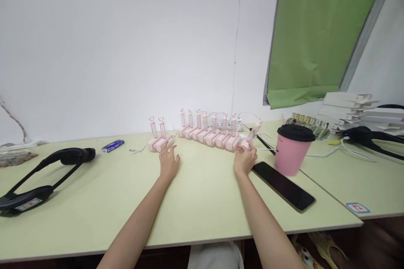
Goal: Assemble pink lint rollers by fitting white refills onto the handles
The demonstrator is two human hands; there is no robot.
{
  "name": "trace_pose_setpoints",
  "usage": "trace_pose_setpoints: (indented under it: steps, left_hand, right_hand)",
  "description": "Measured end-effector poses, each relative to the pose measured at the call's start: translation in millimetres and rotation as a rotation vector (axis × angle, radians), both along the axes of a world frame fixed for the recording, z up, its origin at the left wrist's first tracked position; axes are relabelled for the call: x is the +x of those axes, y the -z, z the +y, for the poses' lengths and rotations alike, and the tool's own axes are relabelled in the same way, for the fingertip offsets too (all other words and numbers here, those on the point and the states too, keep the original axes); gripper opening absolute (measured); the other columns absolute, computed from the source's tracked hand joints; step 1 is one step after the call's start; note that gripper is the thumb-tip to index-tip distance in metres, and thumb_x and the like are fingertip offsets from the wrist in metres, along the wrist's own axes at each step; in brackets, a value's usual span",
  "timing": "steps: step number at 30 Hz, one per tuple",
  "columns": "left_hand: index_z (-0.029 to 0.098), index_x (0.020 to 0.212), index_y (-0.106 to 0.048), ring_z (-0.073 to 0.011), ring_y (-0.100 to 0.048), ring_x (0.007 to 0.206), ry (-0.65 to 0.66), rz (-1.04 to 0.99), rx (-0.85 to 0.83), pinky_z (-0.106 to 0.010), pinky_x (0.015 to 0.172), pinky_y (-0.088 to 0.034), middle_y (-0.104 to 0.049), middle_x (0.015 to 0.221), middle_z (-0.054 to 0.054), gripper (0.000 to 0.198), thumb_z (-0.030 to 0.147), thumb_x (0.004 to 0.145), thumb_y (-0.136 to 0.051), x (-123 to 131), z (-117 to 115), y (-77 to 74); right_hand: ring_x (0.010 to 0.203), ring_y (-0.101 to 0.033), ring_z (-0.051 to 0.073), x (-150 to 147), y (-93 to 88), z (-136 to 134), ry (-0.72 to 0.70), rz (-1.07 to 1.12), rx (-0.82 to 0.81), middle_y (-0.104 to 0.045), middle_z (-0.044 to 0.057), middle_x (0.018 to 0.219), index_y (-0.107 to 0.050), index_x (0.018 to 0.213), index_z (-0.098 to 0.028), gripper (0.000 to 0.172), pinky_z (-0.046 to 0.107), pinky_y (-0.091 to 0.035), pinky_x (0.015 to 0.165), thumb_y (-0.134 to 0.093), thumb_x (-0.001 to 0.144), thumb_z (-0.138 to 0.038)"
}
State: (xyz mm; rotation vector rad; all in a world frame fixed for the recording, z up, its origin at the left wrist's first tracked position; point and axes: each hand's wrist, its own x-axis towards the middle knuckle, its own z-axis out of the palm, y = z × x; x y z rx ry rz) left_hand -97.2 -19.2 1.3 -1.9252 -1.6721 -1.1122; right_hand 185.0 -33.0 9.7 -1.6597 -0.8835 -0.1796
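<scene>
A row of several pale pink devices (213, 136), each with a rounded base and an upright stick topped by a small heart-shaped loop, stands near the wall. To its left is a separate pair of the same pink devices (154, 141). My left hand (168, 163) is at the front of that pair, fingers apart, its fingertips at the base of the right one; firm contact is hard to judge. At the row's right end, my right hand (244, 159) has its fingers closed on the base of another pink device (253, 131), whose stick leans to the right.
A black phone (284, 185) and a pink cup (292, 151) with a black lid lie right of my right hand. White cables (268, 136) run behind. Black headgear (47, 176) and a blue packet (112, 146) are left. White boxes (344, 107) are stacked at the far right.
</scene>
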Motion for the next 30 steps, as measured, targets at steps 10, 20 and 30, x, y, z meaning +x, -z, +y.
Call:
trace_pose_setpoints:
  steps: [10, 20, 30]
  left_hand:
    - [0.018, 0.100, -0.057, -0.0285, -0.042, 0.111, 0.144, -0.009, -0.014, -0.045, 0.086, -0.040, -0.038, 0.122, -0.014, 0.023, 0.021, 0.080, -0.044, 7.0, -6.2, 3.0]
    - [0.022, 0.105, -0.055, -0.0224, -0.043, 0.116, 0.698, -0.635, -0.410, -0.041, 0.096, -0.036, -0.045, 0.123, -0.009, 0.032, 0.039, 0.079, -0.050, 29.6, -14.5, -5.8]
    - [0.014, 0.116, -0.047, -0.0221, -0.061, 0.088, 0.604, -1.599, -0.693, -0.033, 0.071, -0.050, -0.061, 0.102, -0.012, 0.062, 0.062, 0.076, -0.042, 35.6, 2.1, -1.9]
  right_hand:
    - [0.092, -0.053, 0.023, 5.0, -2.8, -2.0, 0.078, 0.164, 0.220, -0.056, 0.010, 0.108, -0.070, 0.072, -0.018, 0.016, 0.032, -0.039, 0.075, -0.056, 0.068, -0.025]
    - [0.100, -0.052, 0.019, -39.0, -42.2, -33.0, -0.263, 0.057, 0.461, -0.050, 0.013, 0.112, -0.059, 0.083, -0.016, 0.018, 0.029, -0.047, 0.075, -0.047, 0.079, -0.030]
    - [0.111, -0.047, 0.015, -112.3, -17.3, -55.0, -0.851, -0.576, -0.067, -0.048, 0.003, 0.123, -0.049, 0.117, -0.030, 0.033, 0.027, -0.044, 0.084, -0.040, 0.085, -0.026]
